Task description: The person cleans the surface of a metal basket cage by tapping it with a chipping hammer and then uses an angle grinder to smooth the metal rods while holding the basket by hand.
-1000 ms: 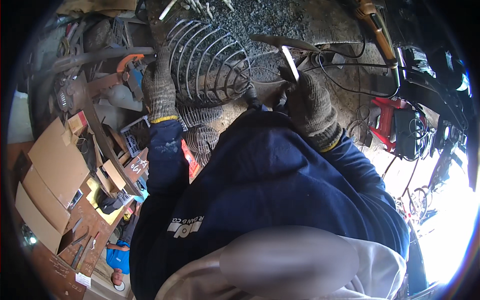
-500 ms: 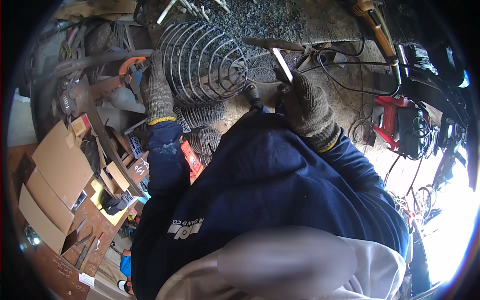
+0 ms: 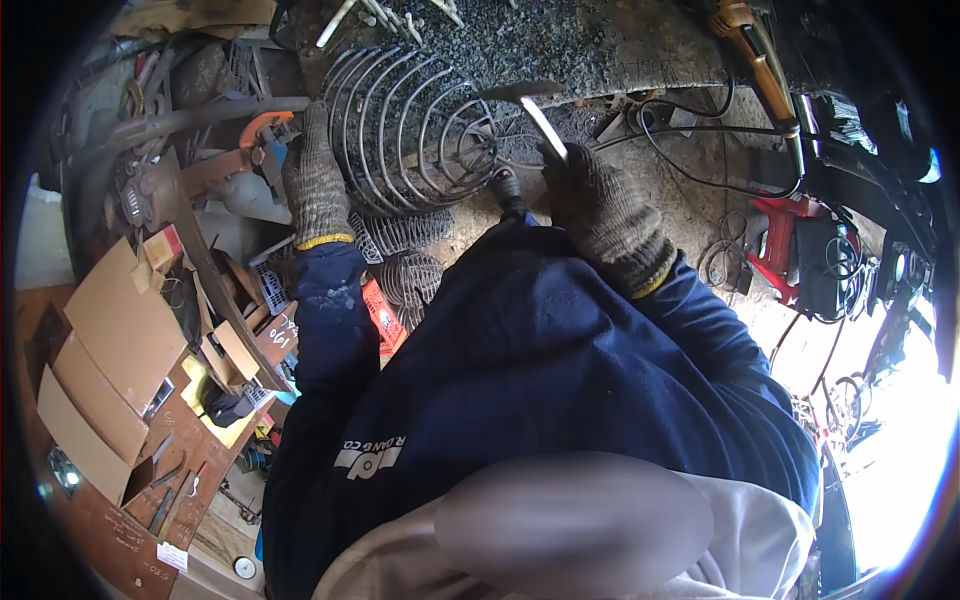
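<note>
A cage of bent metal rods (image 3: 400, 135), made of rings that narrow toward one end, lies on its side at the edge of the dark worktop. My left hand (image 3: 322, 180), in a grey knitted glove, is closed on its wide left end; the fingertips are partly hidden. In my gloved right hand (image 3: 605, 210) is a chipping hammer with a pale handle (image 3: 546, 130) and a long dark head (image 3: 522, 91). The hammer head hangs close to the cage's narrow end, and I cannot tell whether they touch.
Loose metal rods (image 3: 375, 15) lie on the gritty worktop (image 3: 540, 50). An angle grinder (image 3: 755, 65) with its cable rests at the upper right. A red and black machine (image 3: 785, 245) stands at right. More wire cages (image 3: 410, 275) sit below; cardboard (image 3: 120, 340) covers a brown table at left.
My right hand and the hammer have shifted a little to the left, the head nearing the cage. The cage has turned slightly. A person in blue at the lower left is mostly out of sight.
</note>
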Demonstrator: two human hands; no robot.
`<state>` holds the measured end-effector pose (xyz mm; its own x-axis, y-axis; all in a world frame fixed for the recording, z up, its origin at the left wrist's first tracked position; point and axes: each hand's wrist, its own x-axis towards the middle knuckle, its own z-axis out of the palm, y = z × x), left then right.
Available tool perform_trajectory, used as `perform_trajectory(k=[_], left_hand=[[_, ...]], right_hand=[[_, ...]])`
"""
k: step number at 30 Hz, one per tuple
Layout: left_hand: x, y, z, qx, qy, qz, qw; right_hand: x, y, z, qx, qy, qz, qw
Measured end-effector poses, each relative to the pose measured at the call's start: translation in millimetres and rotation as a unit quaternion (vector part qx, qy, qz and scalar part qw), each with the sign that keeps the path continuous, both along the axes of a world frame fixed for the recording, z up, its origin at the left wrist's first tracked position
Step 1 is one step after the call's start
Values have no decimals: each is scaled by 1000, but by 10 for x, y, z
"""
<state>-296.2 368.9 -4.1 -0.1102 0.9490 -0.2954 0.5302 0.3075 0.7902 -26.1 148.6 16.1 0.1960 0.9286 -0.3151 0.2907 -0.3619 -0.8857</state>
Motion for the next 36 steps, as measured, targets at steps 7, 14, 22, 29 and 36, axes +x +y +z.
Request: perform_trajectory(k=[7, 14, 22, 29, 36], left_hand=[[41, -30, 27, 8, -57, 26, 998], [23, -25, -38, 4, -72, 20, 997], [102, -82, 107, 34, -29, 5, 999], [75, -42, 36, -4, -41, 44, 998], [-28, 25, -44, 50, -7, -7, 999]], right_hand=[[-53, -42, 2, 74, 29, -62, 995], [0, -36, -51, 124, 8, -52, 991], [-29, -72, -77, 39, 65, -39, 996], [-71, -91, -59, 118, 56, -86, 988], [-33, -139, -254, -41, 50, -58, 996]])
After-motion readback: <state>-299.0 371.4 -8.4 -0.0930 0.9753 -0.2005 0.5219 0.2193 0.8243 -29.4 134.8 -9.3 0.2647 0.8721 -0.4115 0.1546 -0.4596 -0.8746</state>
